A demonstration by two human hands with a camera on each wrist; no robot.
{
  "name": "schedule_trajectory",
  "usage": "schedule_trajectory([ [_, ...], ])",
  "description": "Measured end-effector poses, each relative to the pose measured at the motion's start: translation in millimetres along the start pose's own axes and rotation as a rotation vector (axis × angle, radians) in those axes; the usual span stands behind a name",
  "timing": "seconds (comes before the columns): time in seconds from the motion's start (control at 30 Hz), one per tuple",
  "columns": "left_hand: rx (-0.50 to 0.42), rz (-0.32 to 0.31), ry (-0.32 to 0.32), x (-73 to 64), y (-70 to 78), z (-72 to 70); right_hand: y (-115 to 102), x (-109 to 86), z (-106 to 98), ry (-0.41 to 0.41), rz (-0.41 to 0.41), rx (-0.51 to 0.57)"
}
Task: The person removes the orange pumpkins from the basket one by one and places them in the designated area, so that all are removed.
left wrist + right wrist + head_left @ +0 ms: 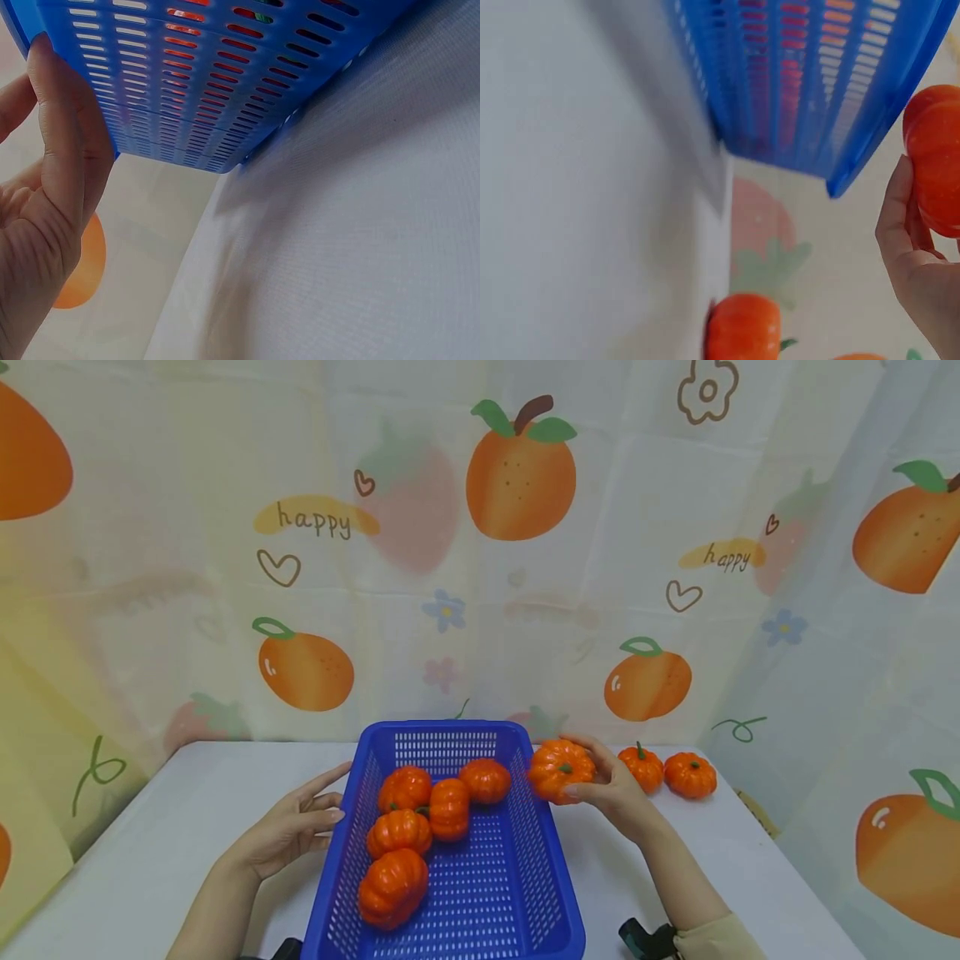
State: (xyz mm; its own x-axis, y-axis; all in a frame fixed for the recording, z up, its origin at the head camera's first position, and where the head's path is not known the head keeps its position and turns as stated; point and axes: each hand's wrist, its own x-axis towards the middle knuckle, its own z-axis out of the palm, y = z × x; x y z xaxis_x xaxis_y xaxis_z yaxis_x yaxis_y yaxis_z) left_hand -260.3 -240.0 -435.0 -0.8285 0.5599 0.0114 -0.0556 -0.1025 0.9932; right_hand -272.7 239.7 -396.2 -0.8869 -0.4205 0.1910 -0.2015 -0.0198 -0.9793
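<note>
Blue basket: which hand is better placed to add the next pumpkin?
Right, I'd judge: the right hand holds a pumpkin beside the right rim of the blue basket, near two loose pumpkins. The left hand is at the opposite side, holding none.

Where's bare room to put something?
Bare: the near-right floor of the blue basket, between five pumpkins and its right wall; the white table left of the left hand. Crowded: the basket's left side, and right of the right hand, where two pumpkins sit.
</note>
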Motion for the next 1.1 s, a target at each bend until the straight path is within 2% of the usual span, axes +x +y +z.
schedule_trajectory([
  [0.3, 0.001, 0.004, -0.002, 1.2, -0.5, -0.7, 8.5, -9.3, -21.2, 0.070, 0.136, -0.071],
  [0.57, -0.006, 0.008, -0.009, 1.1, -2.2, -2.2, 18.1, -19.3, -36.7, 0.167, 0.286, -0.109],
  [0.8, 0.004, -0.007, 0.007, 0.2, 0.0, 0.3, 30.6, -27.9, -52.5, 0.179, 0.331, -0.175],
  [1.1, -0.005, 0.020, 0.001, -0.6, 0.5, 1.0, 39.8, -34.2, -66.7, 0.166, 0.394, -0.237],
])
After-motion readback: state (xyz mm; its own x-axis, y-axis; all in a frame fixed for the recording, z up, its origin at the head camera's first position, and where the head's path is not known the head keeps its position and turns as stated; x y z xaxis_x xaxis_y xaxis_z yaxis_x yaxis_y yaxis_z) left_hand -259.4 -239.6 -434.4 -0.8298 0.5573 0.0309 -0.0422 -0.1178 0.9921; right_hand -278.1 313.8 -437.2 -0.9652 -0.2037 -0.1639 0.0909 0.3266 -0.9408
